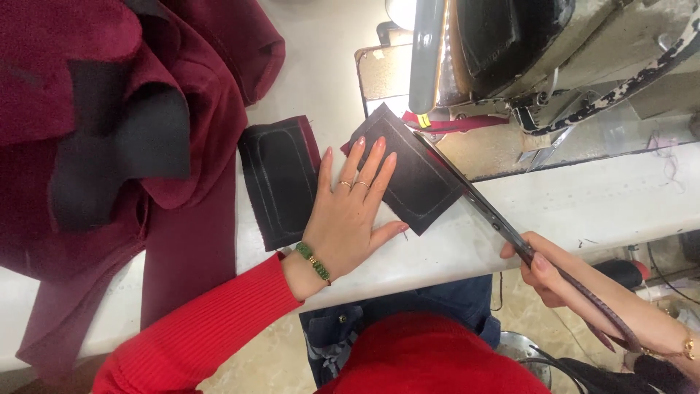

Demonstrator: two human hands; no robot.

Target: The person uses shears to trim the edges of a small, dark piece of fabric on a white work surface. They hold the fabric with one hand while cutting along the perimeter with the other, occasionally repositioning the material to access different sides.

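On the white desk [583, 204], near its middle, the left hand [350, 219] lies flat and open, with the fingers [379, 171] spread, and it presses on a dark rectangular fabric piece [412, 182] that has a pale stitched outline. This hand does not grip anything; it only holds the piece down against the desk. It wears two rings, a green bead bracelet [313, 261] and a red ribbed sleeve [204, 332].

At the right, the right hand [543, 266] is closed around the handles of long scissors [481, 208]. The blades reach up and to the left along the far right edge of the dark piece, touching it.

Just beside the left hand, on its left, a second dark fabric piece [277, 179] with the same kind of outline lies on dark red cloth. A large heap of dark red fabric [197, 95] with black parts covers the left part of the desk and hangs over the near edge.

Far right stands a grey sewing machine [554, 51], with its worn body just above the dark piece.
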